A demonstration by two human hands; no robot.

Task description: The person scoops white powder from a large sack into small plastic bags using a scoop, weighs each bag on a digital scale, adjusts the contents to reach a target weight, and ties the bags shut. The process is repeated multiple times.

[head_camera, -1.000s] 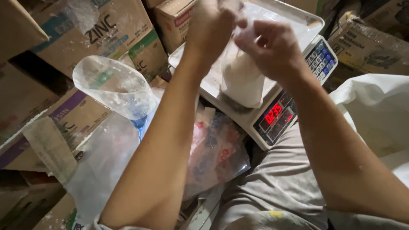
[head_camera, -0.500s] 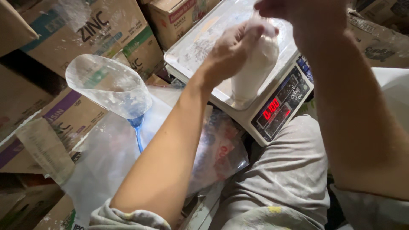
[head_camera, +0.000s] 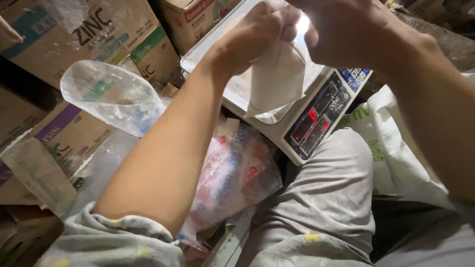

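Gripping the neck of a small clear bag of white powder with the left hand and right hand, both closed on it. Hanging just above the steel pan of the digital scale. Leaning left of the scale: a clear plastic scoop, cardboard boxes behind.

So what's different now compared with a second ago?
The small clear plastic bag of white powder has been lifted off the grey digital scale's tray; the left hand and right hand still pinch its top. The clear plastic scoop and cardboard boxes stayed put.
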